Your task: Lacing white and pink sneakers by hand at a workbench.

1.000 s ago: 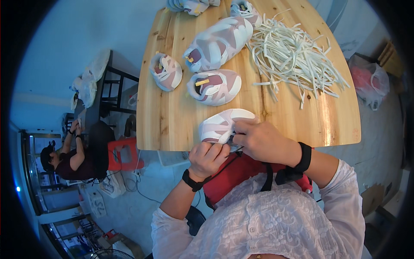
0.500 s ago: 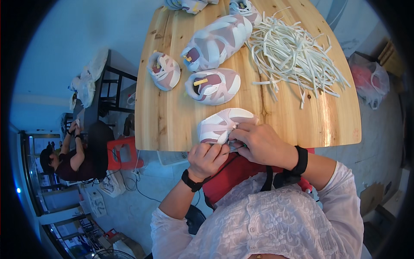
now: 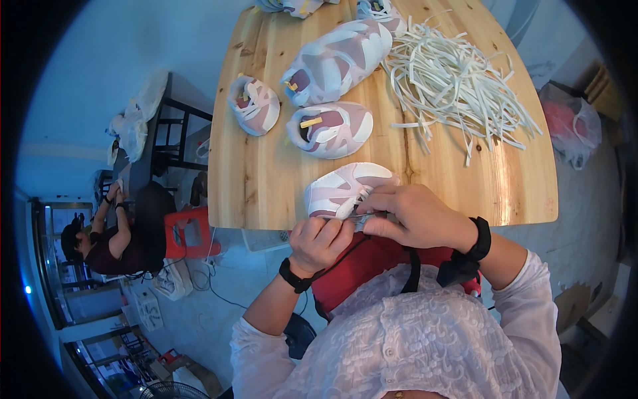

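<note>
Change: since the earlier pictures, almost nothing moves; both hands stay on the same shoe at the near edge of the table, and the fingers shift only a little.
Left hand: the left hand [image 3: 320,241] is curled, pinching a thin lace end just under the shoe.
Right hand: the right hand [image 3: 417,216] is closed over the near right side of the shoe, with its fingers pressing the same lace spot.
Shoe in hand: the pink and white shoe [image 3: 342,188] lies on the near edge of the wooden table [image 3: 266,179], partly over the edge, touching both hands.
Other shoes: one more shoe [image 3: 330,129] lies just beyond it, a small shoe [image 3: 253,104] is to the far left, and a long shoe [image 3: 337,60] is farther away.
Laces: a big pile of white laces [image 3: 458,83] is spread on the far right of the table.
Wrists: each wrist has a black band.
Beside the table: a red stool [image 3: 188,231] stands on the floor to the left, and another person [image 3: 109,241] sits near it.
</note>
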A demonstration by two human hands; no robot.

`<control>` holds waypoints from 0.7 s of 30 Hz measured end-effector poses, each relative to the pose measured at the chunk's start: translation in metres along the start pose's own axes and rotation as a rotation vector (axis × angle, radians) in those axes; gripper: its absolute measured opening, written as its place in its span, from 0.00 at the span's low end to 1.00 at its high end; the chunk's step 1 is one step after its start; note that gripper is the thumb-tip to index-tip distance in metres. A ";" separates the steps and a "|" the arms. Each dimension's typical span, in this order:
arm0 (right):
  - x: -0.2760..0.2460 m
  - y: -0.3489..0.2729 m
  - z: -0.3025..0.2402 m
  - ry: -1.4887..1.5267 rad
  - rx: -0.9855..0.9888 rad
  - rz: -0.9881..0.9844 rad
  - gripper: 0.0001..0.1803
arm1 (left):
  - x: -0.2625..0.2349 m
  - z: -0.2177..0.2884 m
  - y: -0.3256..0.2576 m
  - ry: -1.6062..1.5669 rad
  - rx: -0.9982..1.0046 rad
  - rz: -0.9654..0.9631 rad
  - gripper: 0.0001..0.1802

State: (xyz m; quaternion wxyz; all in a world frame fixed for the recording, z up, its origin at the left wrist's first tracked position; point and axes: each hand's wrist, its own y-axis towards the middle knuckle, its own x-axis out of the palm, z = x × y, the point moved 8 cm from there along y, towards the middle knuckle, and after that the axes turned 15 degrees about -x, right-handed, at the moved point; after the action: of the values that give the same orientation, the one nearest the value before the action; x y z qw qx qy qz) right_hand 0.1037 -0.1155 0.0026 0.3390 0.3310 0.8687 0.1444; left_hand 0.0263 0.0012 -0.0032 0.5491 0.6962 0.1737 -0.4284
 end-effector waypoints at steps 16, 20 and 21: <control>0.009 -0.004 -0.020 -0.450 -0.061 -0.123 0.05 | -0.001 0.001 -0.001 0.027 0.023 0.025 0.11; 0.011 -0.007 -0.015 -0.410 -0.015 -0.121 0.05 | -0.001 0.001 0.000 0.026 0.021 0.026 0.10; 0.011 -0.008 -0.015 -0.409 -0.014 -0.110 0.04 | 0.000 0.001 -0.001 0.030 0.024 0.020 0.10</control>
State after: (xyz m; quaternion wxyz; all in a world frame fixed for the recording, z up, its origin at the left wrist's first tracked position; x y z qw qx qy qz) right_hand 0.0835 -0.1144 0.0049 0.5180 0.3030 0.7976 0.0615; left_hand 0.0253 0.0009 -0.0034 0.5424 0.7108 0.1697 -0.4145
